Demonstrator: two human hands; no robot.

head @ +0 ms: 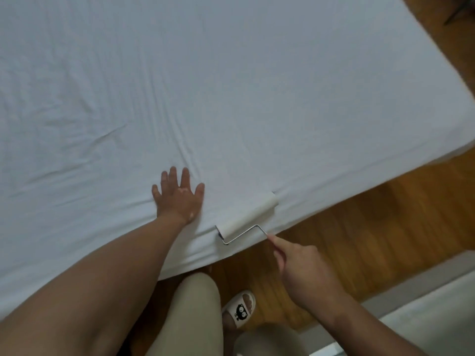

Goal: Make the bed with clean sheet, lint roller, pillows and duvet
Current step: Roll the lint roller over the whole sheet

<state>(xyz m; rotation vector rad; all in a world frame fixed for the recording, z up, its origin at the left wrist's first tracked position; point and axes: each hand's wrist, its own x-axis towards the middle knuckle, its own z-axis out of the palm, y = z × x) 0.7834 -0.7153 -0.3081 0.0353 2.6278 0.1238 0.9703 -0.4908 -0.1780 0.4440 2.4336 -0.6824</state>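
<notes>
White sheet (231, 86) covers the bed above wooden floor (372, 227).

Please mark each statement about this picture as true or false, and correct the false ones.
1. The left hand rests flat, fingers spread, on the sheet. True.
2. The right hand grips the lint roller by its handle end. True.
3. The lint roller's drum hangs in the air over the floor. False: it lies on the sheet, close to the bed's near edge.
4. Pillows and a duvet lie on the bed. False: only the white sheet shows on the visible part.
5. The sheet is perfectly smooth. False: creases run across it above the left hand.
6. A slipper with a cartoon face stands on the wooden floor. True.
</notes>
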